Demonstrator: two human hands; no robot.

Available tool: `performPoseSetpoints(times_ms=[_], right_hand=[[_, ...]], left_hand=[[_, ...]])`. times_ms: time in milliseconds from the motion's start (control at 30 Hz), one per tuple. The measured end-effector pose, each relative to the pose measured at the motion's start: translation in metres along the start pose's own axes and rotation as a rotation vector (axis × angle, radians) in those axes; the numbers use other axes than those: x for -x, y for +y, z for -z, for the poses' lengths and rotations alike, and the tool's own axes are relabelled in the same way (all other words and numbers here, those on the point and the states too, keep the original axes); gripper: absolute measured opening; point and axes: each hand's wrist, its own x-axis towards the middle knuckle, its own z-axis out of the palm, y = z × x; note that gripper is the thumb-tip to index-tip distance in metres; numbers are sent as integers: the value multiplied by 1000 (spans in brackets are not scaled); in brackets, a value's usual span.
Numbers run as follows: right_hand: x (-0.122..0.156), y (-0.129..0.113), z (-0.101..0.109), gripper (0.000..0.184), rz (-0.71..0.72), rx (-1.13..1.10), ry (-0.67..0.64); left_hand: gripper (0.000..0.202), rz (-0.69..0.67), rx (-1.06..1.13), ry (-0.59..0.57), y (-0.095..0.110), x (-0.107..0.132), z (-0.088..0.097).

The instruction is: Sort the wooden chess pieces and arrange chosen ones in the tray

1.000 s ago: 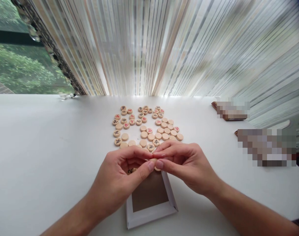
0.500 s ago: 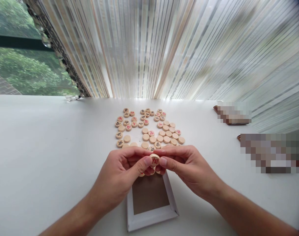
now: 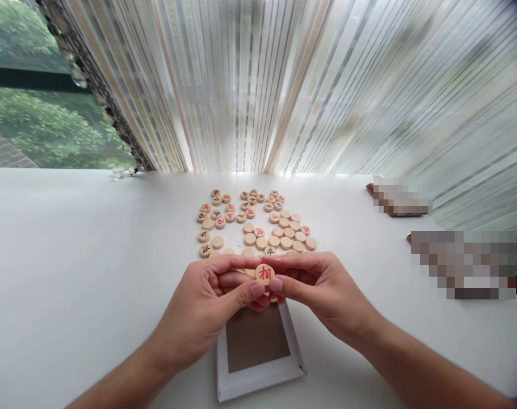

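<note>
Between both hands I hold a round wooden Chinese chess piece (image 3: 265, 274), its red character facing me. My left hand (image 3: 224, 289) pinches it from the left with thumb and fingertips. From the right, my right hand (image 3: 311, 281) grips the same piece the same way. Below my hands lies a shallow white box lid (image 3: 264, 383) with a brown inside; its far end is hidden behind my fingers. Beyond them many more chess pieces (image 3: 287, 243) are spread over the table, some showing red or black characters and others blank faces. My hands cover the nearest ones.
The white table (image 3: 92, 272) runs back to a striped string curtain (image 3: 228, 85). Two blurred-out brown objects lie on the right, one farther back (image 3: 398, 199) and one closer (image 3: 462, 264). At the back left, a window (image 3: 41, 119) shows trees.
The held chess piece has tilted upright, so its red character now faces me fully. My hands stay in nearly the same place, and the view has shifted slightly.
</note>
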Motion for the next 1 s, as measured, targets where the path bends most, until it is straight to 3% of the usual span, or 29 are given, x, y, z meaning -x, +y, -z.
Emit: performPoseSetpoints(times_ms=[167, 333, 600, 700, 800, 1000], right_hand=[[1, -2, -4, 24, 14, 7, 20], [1, 0, -5, 36, -1, 0, 48], [1, 2, -5, 34, -63, -52, 100], [0, 0, -7, 31, -94, -101, 95], [0, -3, -6, 27, -91, -105, 70], [0, -3, -3, 13, -53, -101, -21]], left_hand=[[32, 6, -20, 13, 2, 1, -4], [26, -67, -112, 51, -2, 3, -9], [19, -424, -619, 77, -10, 9, -8], [23, -505, -681, 55, -8, 9, -9], [20, -486, -633, 43, -7, 9, -10], [11, -303, -372, 37, -5, 8, -11]])
